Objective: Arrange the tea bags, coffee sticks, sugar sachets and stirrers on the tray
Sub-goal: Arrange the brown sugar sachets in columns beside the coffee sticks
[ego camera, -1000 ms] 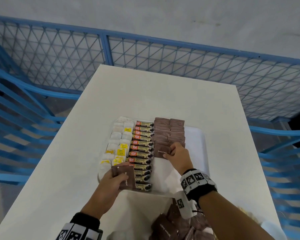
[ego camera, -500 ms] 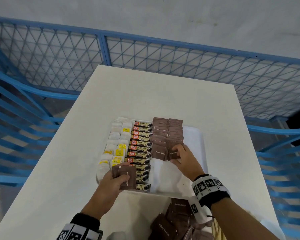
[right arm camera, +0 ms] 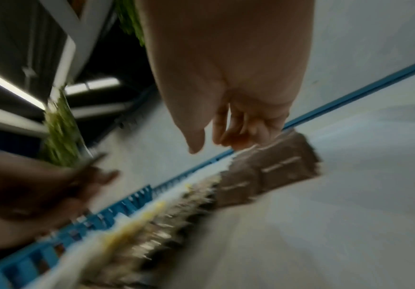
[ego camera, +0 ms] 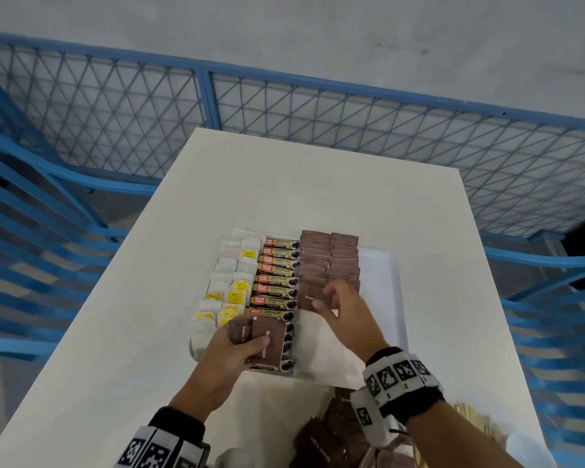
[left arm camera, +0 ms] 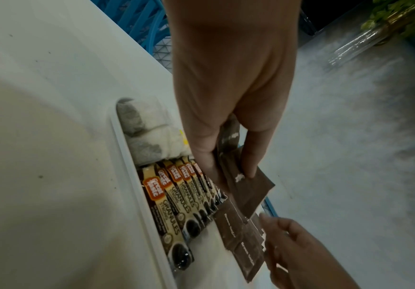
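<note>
Counts on the tray (ego camera: 394, 282)

Eleven coffee sticks (ego camera: 279, 278) in one column; tea bags (ego camera: 230, 282) and sugar sachets (ego camera: 328, 256) in two columns each.

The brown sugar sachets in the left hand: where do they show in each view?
Head: lower centre, sachets gripped over the coffee sticks.
Left wrist: centre, fanned below the fingers.
Right wrist: far left, blurred dark, in the left hand.
Shared landmark: the coffee sticks.

The left hand (ego camera: 232, 349) is low and near the body, its thumb and fingers (left arm camera: 252, 156) pinching a small stack of sachets (ego camera: 264, 342). The right hand (ego camera: 347, 305) reaches further out, palm down, fingers loosely bent and holding nothing. Both wrists wear bands.
</note>
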`<state>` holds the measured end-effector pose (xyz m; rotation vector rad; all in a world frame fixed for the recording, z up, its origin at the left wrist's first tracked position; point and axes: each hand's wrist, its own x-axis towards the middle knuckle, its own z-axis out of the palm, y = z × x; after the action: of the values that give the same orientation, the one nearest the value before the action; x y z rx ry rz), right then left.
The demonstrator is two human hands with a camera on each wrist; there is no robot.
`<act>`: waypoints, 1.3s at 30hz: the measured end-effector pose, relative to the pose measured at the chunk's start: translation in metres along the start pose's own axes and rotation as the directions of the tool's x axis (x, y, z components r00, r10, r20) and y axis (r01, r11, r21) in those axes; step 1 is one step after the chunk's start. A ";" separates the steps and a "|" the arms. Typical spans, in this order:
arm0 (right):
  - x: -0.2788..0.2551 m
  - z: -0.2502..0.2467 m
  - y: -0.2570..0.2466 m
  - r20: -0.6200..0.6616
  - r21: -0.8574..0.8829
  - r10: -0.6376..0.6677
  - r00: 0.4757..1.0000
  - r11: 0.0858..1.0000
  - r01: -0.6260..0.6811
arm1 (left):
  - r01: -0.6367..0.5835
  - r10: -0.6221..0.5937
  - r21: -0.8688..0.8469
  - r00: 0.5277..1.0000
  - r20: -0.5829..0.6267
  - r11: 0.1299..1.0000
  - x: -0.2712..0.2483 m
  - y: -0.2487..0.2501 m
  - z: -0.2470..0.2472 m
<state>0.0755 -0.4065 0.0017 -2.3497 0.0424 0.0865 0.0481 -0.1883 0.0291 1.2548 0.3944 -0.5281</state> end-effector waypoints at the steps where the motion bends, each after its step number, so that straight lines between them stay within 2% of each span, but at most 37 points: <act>1: -0.006 0.001 -0.011 0.064 0.075 -0.014 0.998 0.997 0.010 | -0.006 0.006 0.000 1.000 -0.006 1.000 0.001 0.000 0.002; 3: -0.018 0.003 -0.030 0.220 0.271 -0.043 0.974 0.962 -0.019 | -0.014 0.014 0.006 1.000 -0.006 1.000 0.001 0.001 0.006; 5: -0.027 0.007 -0.039 0.310 0.401 -0.042 0.950 0.912 -0.091 | -0.013 0.013 0.017 1.000 -0.001 1.000 0.001 0.001 0.008; 11: -0.034 0.008 -0.040 0.358 0.450 0.030 0.933 0.870 -0.201 | 0.001 -0.002 0.033 1.000 0.026 0.999 0.001 -0.001 0.018; 14: -0.035 0.003 -0.037 0.359 0.517 0.089 0.929 0.810 -0.277 | 0.032 -0.031 -0.030 0.999 0.030 0.999 -0.001 0.001 0.024; 17: -0.036 -0.005 -0.034 0.354 0.625 0.160 0.922 0.693 -0.360 | 0.100 -0.101 -0.136 0.995 0.003 0.986 0.001 0.005 0.028; 21: -0.035 -0.018 -0.025 0.293 0.751 0.195 0.936 0.560 -0.351 | 0.153 -0.150 -0.169 0.988 0.029 0.974 0.004 0.011 0.032; 24: -0.034 -0.026 -0.015 0.194 0.766 0.234 0.953 0.571 -0.297 | 0.217 -0.208 -0.201 0.976 0.066 0.955 0.006 0.015 0.035; 27: -0.031 -0.032 -0.003 0.162 0.737 0.268 0.950 0.607 -0.297 | 0.242 -0.229 -0.172 0.969 0.089 0.955 0.012 0.018 0.034; 31: -0.024 -0.037 0.012 0.110 0.658 0.338 0.935 0.680 -0.323 | 0.221 -0.216 -0.043 0.972 0.091 0.974 0.022 0.020 0.033; 34: -0.015 -0.039 0.025 0.056 0.566 0.375 0.925 0.751 -0.339 | 0.122 -0.146 0.274 0.987 0.070 0.954 0.032 0.020 0.036; 35: -0.012 -0.039 0.029 0.048 0.541 0.380 0.924 0.768 -0.344 | 0.047 -0.087 0.419 0.993 0.076 0.907 0.037 0.019 0.036; 37: -0.007 -0.039 0.036 0.037 0.491 0.385 0.922 0.796 -0.353 | -0.126 0.062 0.661 0.991 0.120 0.740 0.047 0.017 0.038; 39: -0.001 -0.039 0.041 0.037 0.442 0.392 0.919 0.819 -0.367 | -0.226 0.154 0.775 0.974 0.167 0.590 0.056 0.015 0.044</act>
<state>0.0738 -0.4637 0.0001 -1.8551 0.5113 0.1869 0.1020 -0.2362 0.0222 2.1126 -0.0939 -0.5880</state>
